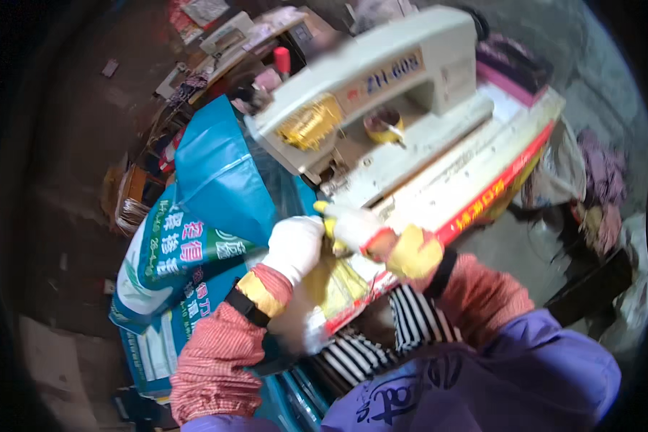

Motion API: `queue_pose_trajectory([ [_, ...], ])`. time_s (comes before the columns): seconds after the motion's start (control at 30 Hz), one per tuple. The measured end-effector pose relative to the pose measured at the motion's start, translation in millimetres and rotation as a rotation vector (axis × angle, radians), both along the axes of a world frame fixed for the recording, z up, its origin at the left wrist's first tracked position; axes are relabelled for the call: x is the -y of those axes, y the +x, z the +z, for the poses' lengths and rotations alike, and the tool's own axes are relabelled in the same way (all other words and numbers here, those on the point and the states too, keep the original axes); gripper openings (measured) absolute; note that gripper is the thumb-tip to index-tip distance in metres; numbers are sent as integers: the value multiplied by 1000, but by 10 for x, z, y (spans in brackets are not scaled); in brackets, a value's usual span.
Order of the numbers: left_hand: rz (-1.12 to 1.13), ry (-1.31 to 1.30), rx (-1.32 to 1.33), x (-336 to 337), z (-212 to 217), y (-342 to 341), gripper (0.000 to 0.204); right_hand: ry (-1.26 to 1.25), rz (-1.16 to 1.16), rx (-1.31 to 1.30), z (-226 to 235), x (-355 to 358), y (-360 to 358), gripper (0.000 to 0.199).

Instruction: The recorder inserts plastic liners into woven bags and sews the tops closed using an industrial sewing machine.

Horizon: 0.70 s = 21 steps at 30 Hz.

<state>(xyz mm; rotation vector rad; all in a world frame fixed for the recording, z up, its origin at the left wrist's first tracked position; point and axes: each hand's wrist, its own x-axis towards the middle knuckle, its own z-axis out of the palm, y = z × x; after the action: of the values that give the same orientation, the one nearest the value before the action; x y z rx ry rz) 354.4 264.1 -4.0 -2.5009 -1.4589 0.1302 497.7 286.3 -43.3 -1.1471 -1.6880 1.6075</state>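
Observation:
A large blue printed bag [223,173] lies at the left of a white sewing machine [381,68], its upper edge beside the needle end. My left hand [295,248], in a white glove, is closed on the bag's near edge; its fingertips are hidden. Just to its right is my right hand [356,229], gloved in white with yellow at the fingers. Its fingers are curled in front of the needle area, close to the bag, and what they hold is hidden. More blue bags [158,353] hang below the first.
A small yellow cup [384,126] stands under the machine's arm. The worktable [475,162] has a red and yellow front edge. Behind stands another table with sewing machines [227,36]. Cloth heaps [603,169] and a white sack [558,169] lie at the right.

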Motion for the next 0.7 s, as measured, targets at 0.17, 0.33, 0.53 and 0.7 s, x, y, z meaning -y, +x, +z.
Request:
queue_pose_trajectory([
  [0.17, 233, 123, 274, -282, -104, -672, 9, 590, 90, 221, -12, 207, -344, 50],
  [0.33, 245, -20, 298, 984, 744, -533, 8, 1019, 28, 411, 57, -17, -582, 53],
  [0.53, -46, 756, -124, 1664, 1896, -747, 13, 994, 136, 675, 134, -221, -1207, 25],
  [0.7, 247, 842, 646, 1908, 1721, -1513, 24, 716, 272, 399, 896, 467, -1124, 27],
])
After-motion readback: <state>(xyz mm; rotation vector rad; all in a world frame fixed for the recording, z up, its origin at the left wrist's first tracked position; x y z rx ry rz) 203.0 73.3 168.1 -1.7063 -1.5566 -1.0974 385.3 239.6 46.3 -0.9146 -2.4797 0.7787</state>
